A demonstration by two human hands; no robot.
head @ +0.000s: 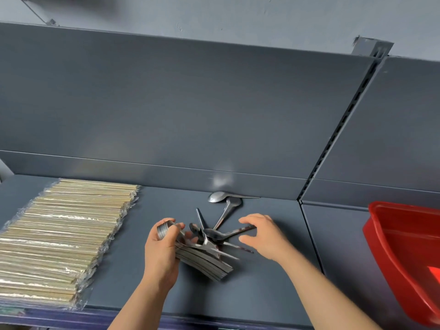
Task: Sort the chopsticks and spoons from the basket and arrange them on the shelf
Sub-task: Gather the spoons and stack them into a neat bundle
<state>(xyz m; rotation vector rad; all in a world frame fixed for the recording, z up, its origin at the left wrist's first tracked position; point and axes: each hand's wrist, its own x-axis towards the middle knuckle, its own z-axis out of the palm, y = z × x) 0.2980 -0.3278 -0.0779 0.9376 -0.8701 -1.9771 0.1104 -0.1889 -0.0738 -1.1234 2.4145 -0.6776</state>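
Observation:
My left hand point(162, 248) grips a nested stack of metal spoons point(204, 260), bowls by my thumb and handles fanning down to the right. Several loose spoons point(222, 234) lie crossed on the grey shelf point(262, 289) just right of the stack. My right hand point(262, 236) hovers over their handles with fingers spread and curved, holding nothing. Two more spoons point(225, 198) lie against the shelf's back panel. A wide row of plastic-wrapped chopsticks point(62, 236) covers the left part of the shelf.
A red plastic basket point(392, 246) stands on the neighbouring shelf section at the right, partly out of frame. The grey back panel point(190, 115) rises behind the shelf, with a slotted upright point(342, 129) at the joint.

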